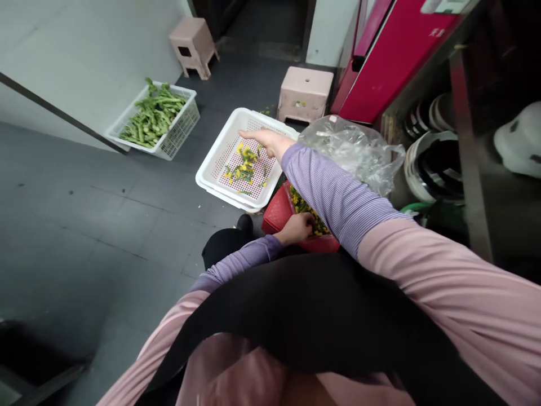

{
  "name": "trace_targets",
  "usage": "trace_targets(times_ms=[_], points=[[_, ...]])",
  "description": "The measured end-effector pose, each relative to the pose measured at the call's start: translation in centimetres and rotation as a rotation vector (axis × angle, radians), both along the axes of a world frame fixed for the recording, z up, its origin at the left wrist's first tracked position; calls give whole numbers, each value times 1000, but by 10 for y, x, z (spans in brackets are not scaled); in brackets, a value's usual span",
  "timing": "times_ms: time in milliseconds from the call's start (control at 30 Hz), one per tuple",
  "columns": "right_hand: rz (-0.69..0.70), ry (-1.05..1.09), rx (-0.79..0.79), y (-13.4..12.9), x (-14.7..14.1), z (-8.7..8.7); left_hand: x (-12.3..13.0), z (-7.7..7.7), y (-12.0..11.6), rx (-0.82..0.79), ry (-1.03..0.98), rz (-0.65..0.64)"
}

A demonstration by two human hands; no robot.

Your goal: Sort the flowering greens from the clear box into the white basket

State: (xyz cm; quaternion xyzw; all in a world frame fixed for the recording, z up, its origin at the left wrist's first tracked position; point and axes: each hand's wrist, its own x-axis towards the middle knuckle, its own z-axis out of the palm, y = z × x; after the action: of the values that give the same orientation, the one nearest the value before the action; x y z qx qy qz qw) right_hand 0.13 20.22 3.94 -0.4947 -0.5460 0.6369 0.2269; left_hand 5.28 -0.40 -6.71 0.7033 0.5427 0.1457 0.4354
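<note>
My right hand (268, 140) is over the far right side of a white plastic basket (215, 148), its fingers stretched out and nothing in them. Below it in that basket lie loose yellow flowers with green bits (244, 164). My left hand (296, 228) is down at a red container (279, 211) close to my lap, which holds more yellow flowers and greens (319, 224). Its fingers are bent together against these flowers. The fingertips are partly hidden, so what they pinch is unclear. My right forearm covers part of the red container.
A white crate (181, 127) of green stalks stands at the left wall. Two pink plastic stools (306, 84) are farther back. A clear plastic bag (355, 149) lies right of the basket, before a red cabinet (389, 62). Stacked pans (435, 163) fill a rack at the right.
</note>
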Motion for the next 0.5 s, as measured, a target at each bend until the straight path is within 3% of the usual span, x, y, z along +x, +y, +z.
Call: trace_targets(times_ms=[100,167,300,400,467,500], points=[[-71,-92,42,-3,-2,7,-3,4,5,-6,22,-5],[-111,-82,104,-9,15,14,-4,6,10,-17,47,-12],[-165,-38,249,-39,102,17,-6,4,22,85,173,30],[-285,-136,215,-86,192,-5,-4,0,24,177,336,17],[-438,-261,174,-120,242,-33,2,0,22,223,409,-62],[-426,-309,188,-135,260,-48,7,0,20,244,432,-124]])
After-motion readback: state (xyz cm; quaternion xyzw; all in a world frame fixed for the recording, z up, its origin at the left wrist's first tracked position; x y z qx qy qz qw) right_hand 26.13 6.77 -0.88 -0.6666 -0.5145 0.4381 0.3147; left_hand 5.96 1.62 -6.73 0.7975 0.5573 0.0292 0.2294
